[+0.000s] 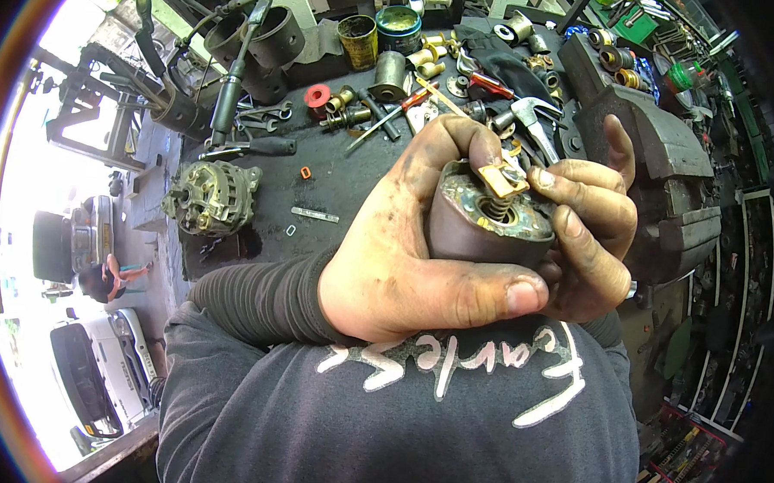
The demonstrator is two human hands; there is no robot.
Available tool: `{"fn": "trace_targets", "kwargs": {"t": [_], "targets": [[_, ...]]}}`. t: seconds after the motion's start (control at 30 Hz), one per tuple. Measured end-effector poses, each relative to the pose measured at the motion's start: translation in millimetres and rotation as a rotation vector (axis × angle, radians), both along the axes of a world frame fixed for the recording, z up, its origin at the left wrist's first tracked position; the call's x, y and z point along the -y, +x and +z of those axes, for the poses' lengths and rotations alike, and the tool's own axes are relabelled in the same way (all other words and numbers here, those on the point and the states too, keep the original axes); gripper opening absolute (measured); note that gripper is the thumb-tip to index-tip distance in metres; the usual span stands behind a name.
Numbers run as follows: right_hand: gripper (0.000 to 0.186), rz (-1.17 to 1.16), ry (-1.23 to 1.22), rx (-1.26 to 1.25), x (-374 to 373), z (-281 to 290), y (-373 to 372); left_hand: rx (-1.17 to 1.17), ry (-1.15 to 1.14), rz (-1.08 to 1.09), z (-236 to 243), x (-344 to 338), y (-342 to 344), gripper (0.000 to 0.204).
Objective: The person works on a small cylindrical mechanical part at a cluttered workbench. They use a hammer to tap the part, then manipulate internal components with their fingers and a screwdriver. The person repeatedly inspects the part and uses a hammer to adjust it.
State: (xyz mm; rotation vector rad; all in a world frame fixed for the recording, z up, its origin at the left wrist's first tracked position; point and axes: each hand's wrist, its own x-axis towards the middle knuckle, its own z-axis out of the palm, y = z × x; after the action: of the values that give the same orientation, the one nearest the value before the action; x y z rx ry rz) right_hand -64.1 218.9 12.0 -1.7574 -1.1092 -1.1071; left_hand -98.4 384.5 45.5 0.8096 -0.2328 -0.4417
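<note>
Clamped around a dark brown metal cup (482,248) with the left hand (395,259), palm along the cup's left side, thumb across the near wall, index finger arched over the far rim. Lifted clear of the counter (277,181), in the air before the shirt, top face tilted up into view. Between both hands, just above that face, a small tan plate (500,179), long axis slanting from upper left to lower right, thus lying crosswise over a coil spring (495,209) upright in the round hole. Set at or very near the spring's upper end; cannot tell whether joined to it. Nearly equal in closeness to the plate: left index fingertip at the upper-left end, apparently touching, and right hand (600,203) at the lower-right end, fingertips bent inward from the right. Curled in near the cup's right rim on that side, with one finger raised apart; cannot tell whether pinching the plate or only bracing beside it. On the counter beyond, near the left edge, a finned alternator (212,198); toward the far edge, past the cup, a claw hammer (539,132) among loose parts.
</note>
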Motion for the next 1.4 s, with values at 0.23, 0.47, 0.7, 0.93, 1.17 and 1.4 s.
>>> {"fn": "trace_targets", "kwargs": {"t": [0.23, 0.47, 0.7, 0.93, 1.17, 1.4], "targets": [[0.034, -0.008, -0.031, 0.017, 0.6, 0.3, 5.6, -0.005, -0.183, 0.048, -5.9, 3.9, -1.8, 0.066], [0.034, -0.024, 0.048, 0.078, -6.9, -5.4, 10.0, 0.103, -0.130, 0.084, -11.9, 3.8, 3.8, 0.068], [0.035, -0.053, 0.057, 0.057, -8.4, -6.0, 8.4, 0.219, -0.178, -0.001, -21.3, -0.4, 8.0, 0.067], [0.031, -0.041, 0.032, 0.054, -4.0, -4.9, 7.5, 0.065, -0.209, 0.048, -7.7, 4.5, 0.3, 0.071], [0.029, -0.016, 0.027, 0.072, -2.6, -4.7, 7.0, 0.050, -0.217, 0.017, -8.7, 4.6, 1.0, 0.081], [0.028, -0.043, 0.063, 0.097, -6.1, -6.0, 4.4, 0.178, -0.066, 0.023, -12.8, -3.8, 2.2, 0.091]]}}
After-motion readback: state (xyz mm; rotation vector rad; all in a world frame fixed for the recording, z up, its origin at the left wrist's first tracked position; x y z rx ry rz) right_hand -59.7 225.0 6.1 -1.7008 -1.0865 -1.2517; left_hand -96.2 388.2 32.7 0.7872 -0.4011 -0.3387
